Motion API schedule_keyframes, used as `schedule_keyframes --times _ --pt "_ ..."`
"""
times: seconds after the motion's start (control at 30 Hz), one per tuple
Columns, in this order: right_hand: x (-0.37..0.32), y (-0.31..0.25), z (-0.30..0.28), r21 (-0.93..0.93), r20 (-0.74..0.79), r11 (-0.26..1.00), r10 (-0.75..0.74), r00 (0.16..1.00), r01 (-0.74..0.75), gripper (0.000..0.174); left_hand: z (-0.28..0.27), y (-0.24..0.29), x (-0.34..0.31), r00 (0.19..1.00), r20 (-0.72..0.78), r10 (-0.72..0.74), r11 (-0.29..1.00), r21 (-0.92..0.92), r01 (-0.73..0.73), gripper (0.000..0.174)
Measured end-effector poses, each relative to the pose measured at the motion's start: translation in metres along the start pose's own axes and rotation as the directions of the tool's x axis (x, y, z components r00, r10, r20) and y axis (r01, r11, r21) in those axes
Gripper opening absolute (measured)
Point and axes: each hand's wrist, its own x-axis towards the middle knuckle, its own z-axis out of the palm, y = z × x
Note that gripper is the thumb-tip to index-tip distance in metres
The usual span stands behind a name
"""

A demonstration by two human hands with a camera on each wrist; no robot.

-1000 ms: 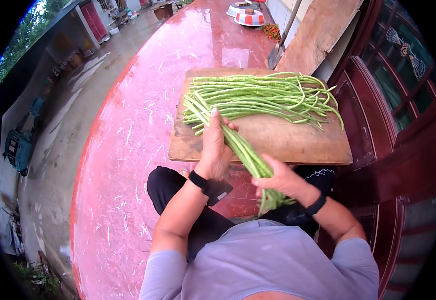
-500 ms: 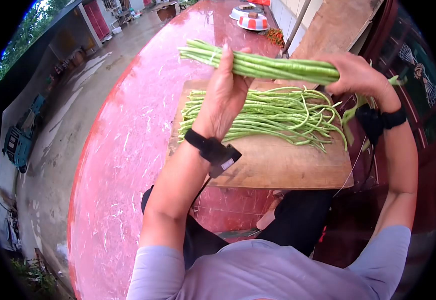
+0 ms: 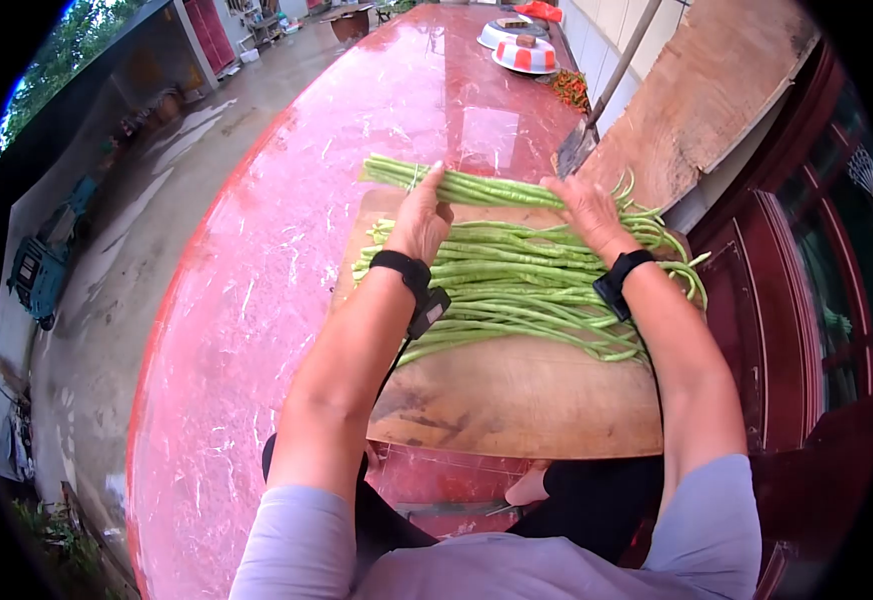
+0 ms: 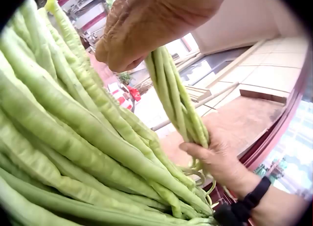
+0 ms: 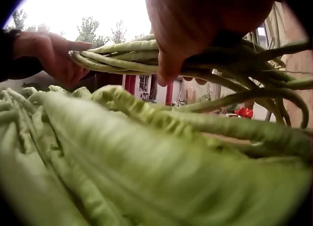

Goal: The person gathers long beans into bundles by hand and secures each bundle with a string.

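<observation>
Both hands hold one bundle of long green beans [image 3: 497,190] at the far edge of a wooden board. My left hand [image 3: 422,217] grips it near its even left end, where a thin pale band shows. Farther along, my right hand [image 3: 589,212] wraps over the thinner end, with loose tips trailing to the right. The left wrist view shows the bundle [image 4: 173,91] stretched between the two hands. A larger pile of long beans [image 3: 517,265] lies across the board [image 3: 517,400] on the near side of the bundle. From the right wrist, the pile [image 5: 146,152] fills the foreground below the bundle [image 5: 122,57].
A leaning wooden panel [image 3: 697,100] and a long-handled shovel [image 3: 579,145] stand at the right behind the board. Farther back are covered basins [image 3: 525,57] and some red peppers [image 3: 571,90]. A dark red door [image 3: 737,310] borders the right side.
The bundle was slanted over the lap, then was raised level above the board, and is now lowered at the pile's far side. The right hand has moved from the lap to the far right.
</observation>
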Motion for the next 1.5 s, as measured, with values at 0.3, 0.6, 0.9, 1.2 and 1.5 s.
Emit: schedule_keyframes --times 0.3,0.6,0.9,1.2,1.5 --pt "-0.006 0.009 0.016 0.299 0.350 0.954 -0.136 0.927 0.026 0.040 -0.010 0.018 -0.018 0.971 -0.080 -0.227 0.973 -0.061 0.223 0.062" --pt "0.001 0.007 0.016 0.351 0.506 0.936 -0.163 0.847 -0.029 0.046 -0.047 0.061 -0.148 0.995 0.080 0.059 0.998 -0.018 -0.058 0.049" --pt "0.001 -0.015 -0.007 0.003 0.459 0.994 0.095 0.883 -0.108 0.061 -0.104 0.003 -0.231 0.950 0.098 -0.297 0.917 -0.249 0.312 0.036" --pt "-0.033 -0.145 -0.049 0.110 0.121 0.989 -0.117 0.986 0.103 0.040 -0.149 -0.033 -0.225 0.868 0.221 -0.444 0.847 -0.212 0.487 0.051" --pt "-0.096 -0.214 -0.031 0.083 0.104 0.996 -0.046 0.993 0.037 0.037 -0.155 -0.019 -0.222 0.949 0.199 -0.243 0.944 -0.177 0.279 0.058"
